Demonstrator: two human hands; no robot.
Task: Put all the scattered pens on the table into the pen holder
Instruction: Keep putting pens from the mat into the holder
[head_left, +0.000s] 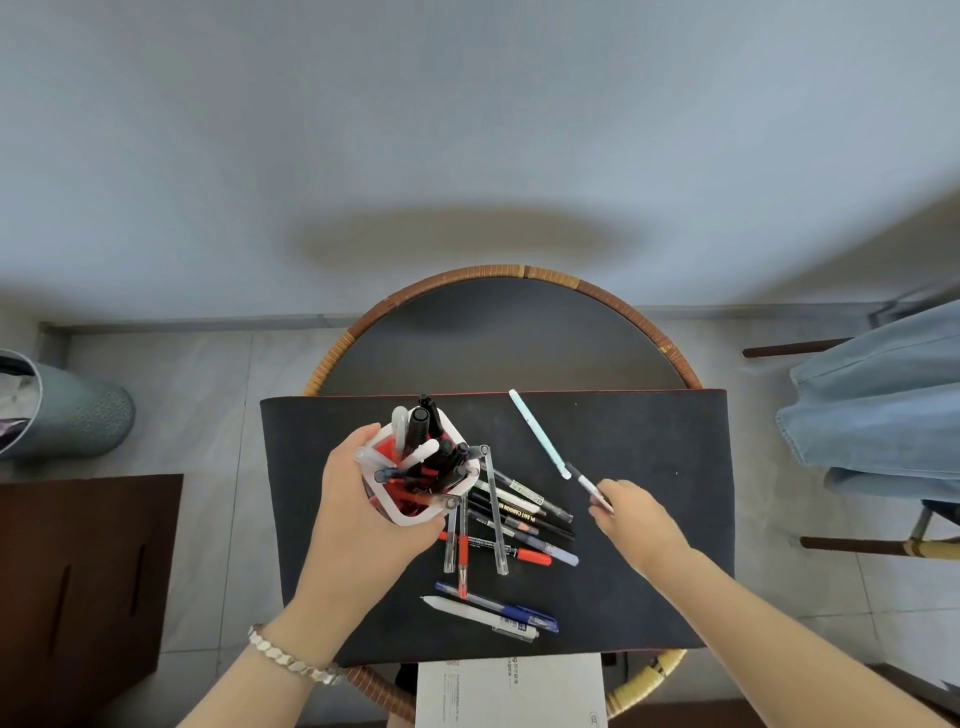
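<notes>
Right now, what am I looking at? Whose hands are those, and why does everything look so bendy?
A person wears a camera on their head. It looks down at their own two hands, and its wide lens bends the picture at the edges.

The left hand grips a white and red pen holder, already stuffed with pens. The right hand pinches a small white pen over the mat.

Below lies a black mat on a round table with a woven rim. A pile of pens waits beside the holder. A light blue pen lies farther away, and a dark blue pen lies nearer with a white one. A paper sheet pokes out at the bottom.
</notes>
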